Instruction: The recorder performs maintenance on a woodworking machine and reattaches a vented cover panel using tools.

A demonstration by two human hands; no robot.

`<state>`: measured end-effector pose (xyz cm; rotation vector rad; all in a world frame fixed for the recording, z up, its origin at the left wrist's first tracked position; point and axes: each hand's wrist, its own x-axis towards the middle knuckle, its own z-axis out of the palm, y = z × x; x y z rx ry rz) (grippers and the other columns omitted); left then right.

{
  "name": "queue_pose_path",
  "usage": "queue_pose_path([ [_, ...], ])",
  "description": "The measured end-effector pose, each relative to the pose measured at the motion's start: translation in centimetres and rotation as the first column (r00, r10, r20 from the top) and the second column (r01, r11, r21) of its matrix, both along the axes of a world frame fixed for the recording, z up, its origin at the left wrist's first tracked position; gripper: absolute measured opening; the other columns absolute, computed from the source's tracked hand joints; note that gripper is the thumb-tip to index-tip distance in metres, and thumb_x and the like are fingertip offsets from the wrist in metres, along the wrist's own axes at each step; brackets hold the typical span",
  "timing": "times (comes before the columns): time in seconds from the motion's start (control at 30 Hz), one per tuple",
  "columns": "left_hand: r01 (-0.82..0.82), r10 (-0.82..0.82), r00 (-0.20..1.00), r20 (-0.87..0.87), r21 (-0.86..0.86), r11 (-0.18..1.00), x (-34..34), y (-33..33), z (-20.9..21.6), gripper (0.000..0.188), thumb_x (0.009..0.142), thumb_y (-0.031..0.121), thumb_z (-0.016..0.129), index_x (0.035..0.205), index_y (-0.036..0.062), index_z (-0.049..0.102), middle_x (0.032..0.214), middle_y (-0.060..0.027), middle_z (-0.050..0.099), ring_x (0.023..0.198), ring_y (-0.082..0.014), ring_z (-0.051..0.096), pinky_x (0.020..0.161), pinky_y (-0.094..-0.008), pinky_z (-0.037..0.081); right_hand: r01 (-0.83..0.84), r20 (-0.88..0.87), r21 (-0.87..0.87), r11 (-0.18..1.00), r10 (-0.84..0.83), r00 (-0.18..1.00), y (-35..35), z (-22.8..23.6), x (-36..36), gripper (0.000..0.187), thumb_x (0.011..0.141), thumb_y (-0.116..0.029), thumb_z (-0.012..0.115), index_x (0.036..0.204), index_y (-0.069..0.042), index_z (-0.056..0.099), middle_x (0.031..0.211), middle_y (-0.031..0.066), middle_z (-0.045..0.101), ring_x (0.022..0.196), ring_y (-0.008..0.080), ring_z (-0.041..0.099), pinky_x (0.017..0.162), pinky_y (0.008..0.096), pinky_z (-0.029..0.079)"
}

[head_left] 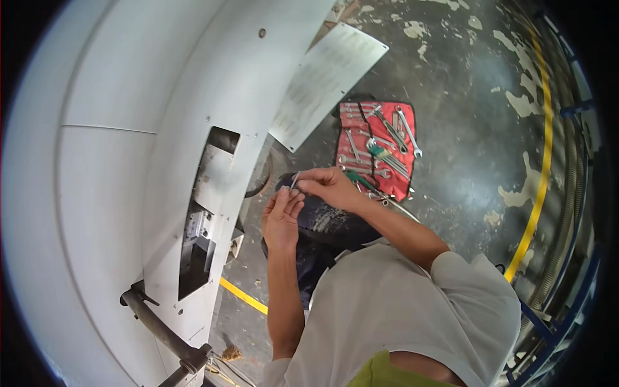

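Note:
Above my dark-trousered knees, both hands meet around a thin, pale, metallic-looking piece [294,180], too small to name. My left hand [281,218] is closed, its thumb and fingertips pinching the lower end. My right hand [332,188] pinches the same piece near its upper end. Just beyond the right hand, a red tool roll [401,186] lies spread on the floor. Several wrenches lie on it, including a large combination wrench [409,131] along its right side. A green-handled brush [376,150] rests among them.
A pale machine housing [116,193] rises on my left, with a rectangular opening [222,140] showing metal parts inside. A loose pale panel [332,77] leans or lies beyond it. A dark bar [161,327] juts out at lower left. Blue framing [583,290] and hoses stand at right.

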<state>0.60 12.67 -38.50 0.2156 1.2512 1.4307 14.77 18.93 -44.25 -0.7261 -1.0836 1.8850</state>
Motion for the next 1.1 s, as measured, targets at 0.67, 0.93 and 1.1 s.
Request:
queue_pose_path([
  [0.67,-0.147,0.26,0.881,-0.395,0.295,0.944,-7.7,-18.3,14.8,0.021,0.092,0.018,0.068,0.097,-0.0019,0.068,0.087,-0.0127,0.07,0.073,-0.0199,0.069,0.067,-0.0299,0.058,0.025,0.059,0.478,0.878,-0.061,0.996,0.6,31.5,-10.9,0.018,0.093,-0.015,0.061,0.091,0.002,0.067,0.071,0.0055,0.066,0.057,0.0103,0.06,0.052,0.0256,0.048],
  [0.93,-0.257,0.317,0.905,-0.284,0.229,0.939,-10.2,-27.5,12.8,0.021,0.092,0.02,0.07,0.092,-0.0011,0.069,0.086,-0.0136,0.071,0.074,-0.0226,0.071,0.066,-0.0309,0.059,0.19,-0.124,0.832,0.522,-0.159,0.979,1.7,39.5,-16.3,0.035,0.095,-0.028,0.062,0.12,-0.006,0.054,0.121,0.0108,0.052,0.111,0.0208,0.052,0.096,0.0359,0.043],
  [1.1,-0.241,0.22,0.925,-0.311,-0.032,0.97,-10.7,-28.2,9.7,0.021,0.094,0.021,0.064,0.097,0.0006,0.067,0.098,-0.0205,0.07,0.093,-0.0334,0.069,0.082,-0.0404,0.057,0.457,-0.356,0.888,0.046,-0.561,0.748,1.3,47.2,-19.5,0.006,0.085,-0.009,0.072,0.088,-0.007,0.069,0.08,0.0058,0.062,0.065,0.0172,0.061,0.054,0.0294,0.048],
])
